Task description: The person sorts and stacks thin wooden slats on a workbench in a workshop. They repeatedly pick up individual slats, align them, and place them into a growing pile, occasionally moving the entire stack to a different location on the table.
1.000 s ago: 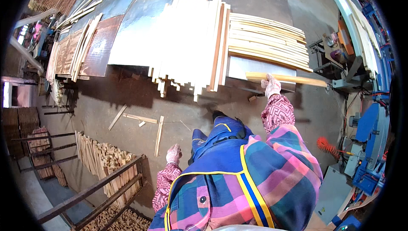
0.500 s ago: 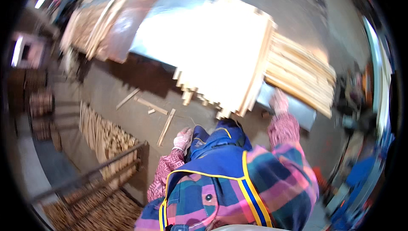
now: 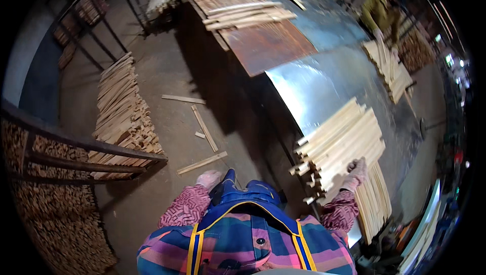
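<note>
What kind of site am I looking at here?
Likely a wood-processing workshop. Bundles of pale wooden slats lie on a long metal-topped table, more slats are stacked on the concrete floor, and the right hand rests on the nearest bundle.

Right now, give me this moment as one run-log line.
right hand: resting on stack of wooden slats | left hand: free, low by the body | metal-topped table: holds stack

Slat stack [image 3: 340, 146] on metal table [image 3: 324, 80], floor pile [image 3: 123, 110] left.
</note>
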Available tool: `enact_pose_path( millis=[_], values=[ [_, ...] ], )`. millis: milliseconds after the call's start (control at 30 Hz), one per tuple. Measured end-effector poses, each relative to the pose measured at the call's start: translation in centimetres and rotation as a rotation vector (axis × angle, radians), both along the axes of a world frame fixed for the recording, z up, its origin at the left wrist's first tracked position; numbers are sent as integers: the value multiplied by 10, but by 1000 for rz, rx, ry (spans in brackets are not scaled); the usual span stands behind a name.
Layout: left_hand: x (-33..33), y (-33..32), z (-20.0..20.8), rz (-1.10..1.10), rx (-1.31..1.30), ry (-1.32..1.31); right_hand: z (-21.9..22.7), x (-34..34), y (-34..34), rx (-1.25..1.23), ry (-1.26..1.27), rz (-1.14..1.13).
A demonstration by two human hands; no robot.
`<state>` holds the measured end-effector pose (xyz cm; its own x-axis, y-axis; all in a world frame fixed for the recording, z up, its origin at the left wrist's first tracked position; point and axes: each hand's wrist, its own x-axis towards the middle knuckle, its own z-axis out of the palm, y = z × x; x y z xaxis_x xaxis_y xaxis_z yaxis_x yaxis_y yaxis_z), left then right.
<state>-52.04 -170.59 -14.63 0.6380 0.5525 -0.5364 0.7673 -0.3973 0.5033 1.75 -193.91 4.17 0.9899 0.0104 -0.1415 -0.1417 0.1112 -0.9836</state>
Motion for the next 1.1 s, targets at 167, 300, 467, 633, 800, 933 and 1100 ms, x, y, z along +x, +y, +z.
enact_pose_path(
  millis=[167, 300, 467, 633, 800, 933, 1100],
  values=[
    [-129, 56, -32, 358, -29, 281, -27, -128, 188, -101, -57, 549],
    [-186, 68, -36, 147, 131, 451, -84, -198, 280, -432, -103, 1064],
    [-168, 93, -60, 175, 3, 382, -139, -225, 393, -649, -194, 1301],
    [-133, 204, -88, 377, -103, 296, -134, -255, 585, -577, 4, 1417],
    [-46, 414, -36, 420, 109, 141, -103, -191, 774, -477, -85, 1477],
    [-5, 579, 3, 1042, -154, -393, -82, -151, 884, -244, 233, 1347],
    [5, 705, 37, 397, 466, -64, -86, -139, 974, -236, 251, 1206]
  ],
)
